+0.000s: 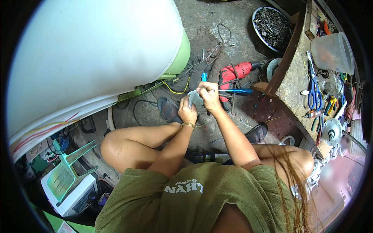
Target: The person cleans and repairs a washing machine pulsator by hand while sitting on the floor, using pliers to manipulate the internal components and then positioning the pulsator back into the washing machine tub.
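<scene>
Between my bent knees, my left hand [188, 112] is wrapped around a pale, round, cup-like part [196, 99]. Against that part's upper right side, my right hand [210, 96] is closed in a fist; what its fingers grip is hidden. Just beyond the fist, a small screwdriver with a blue handle [204, 77] lies on the floor. Another blue-handled screwdriver [237, 91] points toward my right hand from the right. Next to it is a red power drill [232, 75] on its side, with thin metal rods across it.
A large white, green-edged appliance casing [105, 42] fills the left. A basin of small metal pieces [272, 29] stands far right. The wooden bench [291, 89] holds blue scissors [314, 89], pliers and a clear tub [332, 52]. A green plastic stool [64, 176] is at lower left.
</scene>
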{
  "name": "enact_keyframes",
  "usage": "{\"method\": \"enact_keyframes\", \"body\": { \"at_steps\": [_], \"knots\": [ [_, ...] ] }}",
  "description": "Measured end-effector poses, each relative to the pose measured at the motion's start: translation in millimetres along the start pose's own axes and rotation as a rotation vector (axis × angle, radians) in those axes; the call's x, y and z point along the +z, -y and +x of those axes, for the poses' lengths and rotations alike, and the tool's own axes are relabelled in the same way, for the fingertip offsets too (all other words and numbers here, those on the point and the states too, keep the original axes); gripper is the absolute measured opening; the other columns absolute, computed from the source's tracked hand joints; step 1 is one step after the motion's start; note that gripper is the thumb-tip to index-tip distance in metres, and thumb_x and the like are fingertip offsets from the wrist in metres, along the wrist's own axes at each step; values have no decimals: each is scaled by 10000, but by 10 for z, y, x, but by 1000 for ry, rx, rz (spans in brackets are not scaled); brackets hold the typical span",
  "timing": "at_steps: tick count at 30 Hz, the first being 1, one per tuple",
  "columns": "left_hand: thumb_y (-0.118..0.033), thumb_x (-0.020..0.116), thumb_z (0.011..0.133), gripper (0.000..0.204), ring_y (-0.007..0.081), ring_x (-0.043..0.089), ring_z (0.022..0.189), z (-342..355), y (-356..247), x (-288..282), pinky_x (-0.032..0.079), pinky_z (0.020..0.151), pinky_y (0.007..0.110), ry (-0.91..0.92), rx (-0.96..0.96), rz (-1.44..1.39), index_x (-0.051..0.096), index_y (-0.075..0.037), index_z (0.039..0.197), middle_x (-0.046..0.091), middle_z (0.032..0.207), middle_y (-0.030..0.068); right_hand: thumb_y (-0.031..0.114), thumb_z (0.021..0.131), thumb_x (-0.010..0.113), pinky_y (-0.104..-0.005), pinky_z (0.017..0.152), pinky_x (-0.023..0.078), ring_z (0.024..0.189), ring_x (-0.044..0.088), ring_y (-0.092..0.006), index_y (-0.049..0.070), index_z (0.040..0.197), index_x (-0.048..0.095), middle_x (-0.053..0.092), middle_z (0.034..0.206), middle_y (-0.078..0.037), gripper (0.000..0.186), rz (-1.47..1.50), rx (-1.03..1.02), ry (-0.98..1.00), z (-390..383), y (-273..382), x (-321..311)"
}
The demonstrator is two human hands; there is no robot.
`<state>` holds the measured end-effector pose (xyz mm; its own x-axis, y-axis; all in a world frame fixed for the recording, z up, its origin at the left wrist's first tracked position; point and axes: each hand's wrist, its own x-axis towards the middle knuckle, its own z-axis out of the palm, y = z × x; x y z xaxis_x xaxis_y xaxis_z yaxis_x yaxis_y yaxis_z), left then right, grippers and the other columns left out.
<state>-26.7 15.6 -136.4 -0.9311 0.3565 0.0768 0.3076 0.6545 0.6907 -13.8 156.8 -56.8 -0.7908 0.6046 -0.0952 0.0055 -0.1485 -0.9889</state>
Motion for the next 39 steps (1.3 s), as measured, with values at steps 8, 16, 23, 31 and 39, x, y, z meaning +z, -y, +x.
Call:
{"method": "enact_keyframes", "body": {
  "at_steps": [8, 16, 23, 31, 39],
  "knots": [
    [-82, 625, 709, 449, 379, 498, 1136, 28, -127, -65, 396, 984, 450, 87, -9, 77, 594, -96, 1157, 538, 1211, 175, 185, 799, 553, -256, 452, 289, 491, 382, -52, 23, 678, 585, 450, 547, 52, 205, 87, 25, 7, 215, -199, -193],
    [-122, 660, 878, 326, 137, 583, 889, -203, -942, -443, 478, 815, 272, 219, -24, -742, 512, 5, 1139, 601, 952, 66, 401, 911, 592, -277, 448, 225, 450, 325, -78, 145, 542, 482, 399, 504, 53, 463, 290, 219, -183, -81, -27, -35],
    [-211, 635, 884, 206, 100, 490, 831, -215, -966, -503, 410, 752, 246, 370, -99, -850, 526, -52, 955, 528, 878, 19, 261, 845, 653, -312, 433, 243, 437, 355, -73, 115, 496, 496, 418, 472, 51, 410, 339, 237, -154, -64, -252, -124],
    [-140, 555, 890, 239, 82, 450, 708, -585, -880, -542, 370, 644, 249, 84, -3, -911, 484, -108, 664, 484, 721, -21, 313, 898, 538, -290, 403, 190, 383, 272, -79, 190, 521, 437, 346, 436, 55, 409, 287, 328, -340, 180, -7, -169],
    [-170, 624, 807, 154, 265, 572, 937, -59, 240, -620, 437, 856, 372, -44, -438, -445, 615, -48, 899, 598, 974, 102, 304, 884, 579, -335, 441, 295, 432, 362, -122, 70, 517, 516, 454, 474, -7, 440, -336, 120, 315, -450, 416, -66]
  ]
}}
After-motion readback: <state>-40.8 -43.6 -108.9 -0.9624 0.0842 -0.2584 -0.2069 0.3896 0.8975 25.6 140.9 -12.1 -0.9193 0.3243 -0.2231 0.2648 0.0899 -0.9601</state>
